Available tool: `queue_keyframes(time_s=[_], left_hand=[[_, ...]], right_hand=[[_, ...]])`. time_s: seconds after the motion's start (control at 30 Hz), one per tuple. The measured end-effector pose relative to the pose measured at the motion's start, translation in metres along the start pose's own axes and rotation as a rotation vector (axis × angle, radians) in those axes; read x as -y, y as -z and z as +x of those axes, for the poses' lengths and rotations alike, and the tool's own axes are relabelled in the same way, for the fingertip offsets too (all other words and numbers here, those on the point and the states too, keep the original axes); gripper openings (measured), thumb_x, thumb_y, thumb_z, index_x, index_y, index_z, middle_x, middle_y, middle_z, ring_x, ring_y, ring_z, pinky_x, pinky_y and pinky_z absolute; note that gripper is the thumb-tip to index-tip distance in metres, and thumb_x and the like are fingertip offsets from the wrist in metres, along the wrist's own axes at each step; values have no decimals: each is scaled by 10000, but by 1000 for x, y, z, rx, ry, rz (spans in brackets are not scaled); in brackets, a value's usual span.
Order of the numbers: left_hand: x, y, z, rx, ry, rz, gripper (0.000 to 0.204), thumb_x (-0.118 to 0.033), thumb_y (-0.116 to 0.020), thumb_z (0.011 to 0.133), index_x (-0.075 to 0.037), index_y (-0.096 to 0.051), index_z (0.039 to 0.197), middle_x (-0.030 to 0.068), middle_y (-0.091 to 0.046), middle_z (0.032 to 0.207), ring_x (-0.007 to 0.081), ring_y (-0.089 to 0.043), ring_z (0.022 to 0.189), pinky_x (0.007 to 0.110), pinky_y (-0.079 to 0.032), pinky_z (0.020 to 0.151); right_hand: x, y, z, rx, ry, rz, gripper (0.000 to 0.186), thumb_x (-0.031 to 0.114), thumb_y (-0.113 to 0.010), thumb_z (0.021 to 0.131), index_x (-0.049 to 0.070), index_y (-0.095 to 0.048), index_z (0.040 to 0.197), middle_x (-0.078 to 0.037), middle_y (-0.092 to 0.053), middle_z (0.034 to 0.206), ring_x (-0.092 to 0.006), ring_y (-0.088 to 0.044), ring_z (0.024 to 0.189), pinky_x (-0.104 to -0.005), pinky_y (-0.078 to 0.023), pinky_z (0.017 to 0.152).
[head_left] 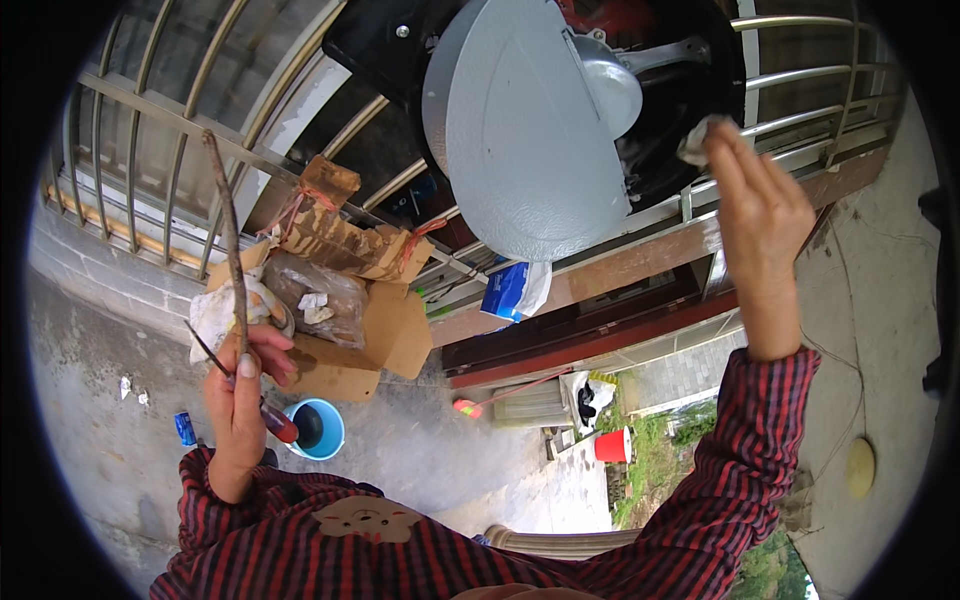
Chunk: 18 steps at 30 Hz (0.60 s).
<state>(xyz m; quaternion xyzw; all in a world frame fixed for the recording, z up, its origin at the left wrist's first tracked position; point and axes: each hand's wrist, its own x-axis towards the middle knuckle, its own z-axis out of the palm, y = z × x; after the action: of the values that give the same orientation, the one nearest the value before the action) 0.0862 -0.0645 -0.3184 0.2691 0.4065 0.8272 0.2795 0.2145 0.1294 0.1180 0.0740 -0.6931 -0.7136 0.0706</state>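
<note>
My left hand is closed around a long thin wooden stick, which points up and away. The same hand also grips a screwdriver with a red handle and a dark, thin shaft. Raised at the upper right, my right hand pinches a crumpled whitish tissue or rag. It is beside the rim of a black round housing; whether the two touch, I cannot tell. A grey half-round metal cover spans the housing's left part, with a grey hub at its straight edge.
An opened cardboard box holds clear plastic and crumpled tissue, near a white cloth. Below it stands a light-blue bucket. A blue tissue pack rests under the cover. Metal window bars run behind. A red bucket stands farther off.
</note>
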Motion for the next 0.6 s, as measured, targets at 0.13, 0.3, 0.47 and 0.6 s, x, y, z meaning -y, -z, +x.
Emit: queue_keyframes(time_s=[0.13,0.3,0.47,0.6], left_hand=[[2,-1,-1,13,14,-16,465,-410,-430,1081,15,-615,1120,72,-639,883,119,-602,806,271,-481,707],[-5,9,-1,-44,-28,26,458,-397,-418,1086,16,-616,1114,71,-635,886,116,-598,799,268,-481,705],[-2,4,1,-12,-34,49,451,-387,-408,1088,12,-617,1109,72,-632,879,116,-595,794,267,-479,705],[1,6,1,-31,-20,38,450,-386,-409,1090,12,-618,1106,68,-630,867,114,-589,781,266,-473,704]], right_hand=[[57,-1,-37,120,-53,202,193,59,-699,791,57,-690,983,-52,-748,1062,-109,-604,596,-267,-500,514],[25,3,-14,155,-113,53,175,85,-703,806,94,-694,981,-5,-747,995,-106,-627,625,-253,-505,527],[7,-2,-10,-34,-26,18,220,129,-720,795,107,-705,1014,31,-732,1000,-112,-601,617,-251,-478,523],[71,-6,-48,18,-137,209,215,94,-703,821,58,-694,1033,-1,-732,986,-105,-576,583,-255,-459,509]])
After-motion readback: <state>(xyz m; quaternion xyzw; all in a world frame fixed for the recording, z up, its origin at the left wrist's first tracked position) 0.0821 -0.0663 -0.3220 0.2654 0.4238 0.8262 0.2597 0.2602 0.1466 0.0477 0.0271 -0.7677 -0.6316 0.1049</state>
